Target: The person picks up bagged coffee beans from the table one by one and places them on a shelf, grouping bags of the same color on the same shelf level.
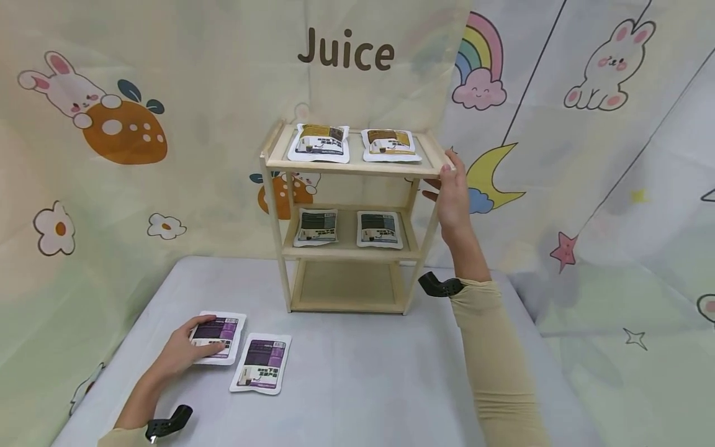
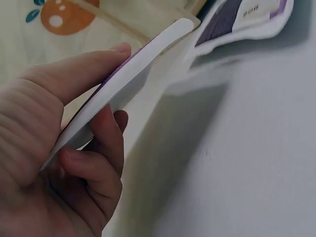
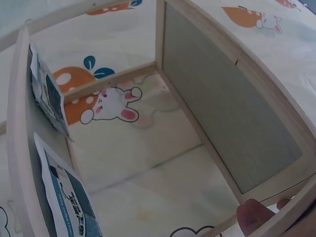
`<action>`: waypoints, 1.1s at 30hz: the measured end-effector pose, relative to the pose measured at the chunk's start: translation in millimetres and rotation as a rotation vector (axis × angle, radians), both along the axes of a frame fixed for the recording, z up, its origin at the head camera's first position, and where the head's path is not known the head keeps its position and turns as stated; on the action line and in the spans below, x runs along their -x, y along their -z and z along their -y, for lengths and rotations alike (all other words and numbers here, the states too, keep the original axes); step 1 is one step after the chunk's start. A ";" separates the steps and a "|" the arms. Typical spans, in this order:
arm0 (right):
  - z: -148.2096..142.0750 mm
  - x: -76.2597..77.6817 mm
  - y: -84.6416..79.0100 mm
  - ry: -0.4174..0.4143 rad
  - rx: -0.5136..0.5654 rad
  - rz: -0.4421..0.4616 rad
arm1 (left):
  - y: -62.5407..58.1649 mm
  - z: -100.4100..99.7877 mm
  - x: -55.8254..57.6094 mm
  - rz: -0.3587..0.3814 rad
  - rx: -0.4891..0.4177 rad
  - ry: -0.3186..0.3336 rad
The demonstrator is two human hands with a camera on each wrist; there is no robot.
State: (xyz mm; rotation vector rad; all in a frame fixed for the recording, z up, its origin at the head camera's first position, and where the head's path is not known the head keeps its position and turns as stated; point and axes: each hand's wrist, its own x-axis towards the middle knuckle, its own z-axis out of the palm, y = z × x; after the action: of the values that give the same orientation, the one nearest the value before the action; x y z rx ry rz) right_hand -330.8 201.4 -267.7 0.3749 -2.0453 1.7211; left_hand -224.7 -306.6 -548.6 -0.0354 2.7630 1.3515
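The left hand (image 1: 181, 351) pinches a purple pouch (image 1: 228, 330) from both faces, apparently for secure support; the right hand (image 1: 455, 202) grips the wooden rack's (image 1: 350, 252) top corner, probably steadying it.

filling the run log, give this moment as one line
left hand: pinches purple packet; right hand: grips rack near top; table: second purple packet; top shelf: two yellow-white packets; middle shelf: two grey packets

A cartoon-printed backdrop (image 1: 223, 133) suggests a staged set.
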 end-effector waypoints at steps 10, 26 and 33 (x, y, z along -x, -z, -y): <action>-3.0 -0.9 -5.2 0.002 0.011 -0.019 | -24.0 -46.0 10.4 -0.059 -0.125 0.001; -2.3 -2.2 0.9 -0.006 0.021 0.024 | -23.7 -121.4 15.0 -0.060 -0.122 0.013; 1.5 1.2 3.8 -0.017 0.020 0.030 | -21.1 -142.4 21.7 -0.089 -0.162 0.022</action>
State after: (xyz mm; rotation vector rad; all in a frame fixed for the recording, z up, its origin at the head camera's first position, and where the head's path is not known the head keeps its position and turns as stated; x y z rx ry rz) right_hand -331.9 199.9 -271.5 0.3634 -2.0494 1.7661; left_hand -246.4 -164.2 -527.4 0.0651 2.7040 1.6033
